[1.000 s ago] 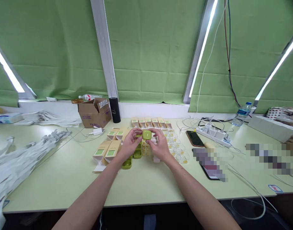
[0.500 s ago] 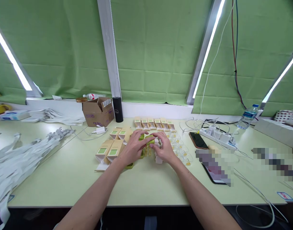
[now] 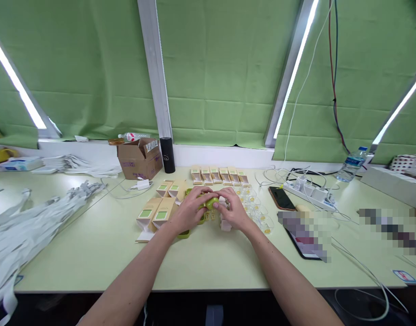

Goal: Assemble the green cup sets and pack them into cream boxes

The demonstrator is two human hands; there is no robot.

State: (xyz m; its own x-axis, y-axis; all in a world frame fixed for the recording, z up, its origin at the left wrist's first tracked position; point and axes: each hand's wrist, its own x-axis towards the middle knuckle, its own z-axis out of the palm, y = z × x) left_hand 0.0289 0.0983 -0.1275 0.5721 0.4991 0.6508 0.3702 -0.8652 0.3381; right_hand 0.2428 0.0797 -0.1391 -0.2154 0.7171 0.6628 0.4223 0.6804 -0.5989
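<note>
- Green and rounded, a small case (image 3: pixel 212 203) sits between both hands, above the middle of the pale table (image 3: pixel 208 267).
- Fingers of the left hand (image 3: pixel 191 208) close around its left side.
- Right hand (image 3: pixel 232 209): thumb and fingers pinch its other side.
- Kraft boxes (image 3: pixel 156 214) stand left of the hands; clear plastic pieces (image 3: pixel 258 210) lie to the right.
</note>
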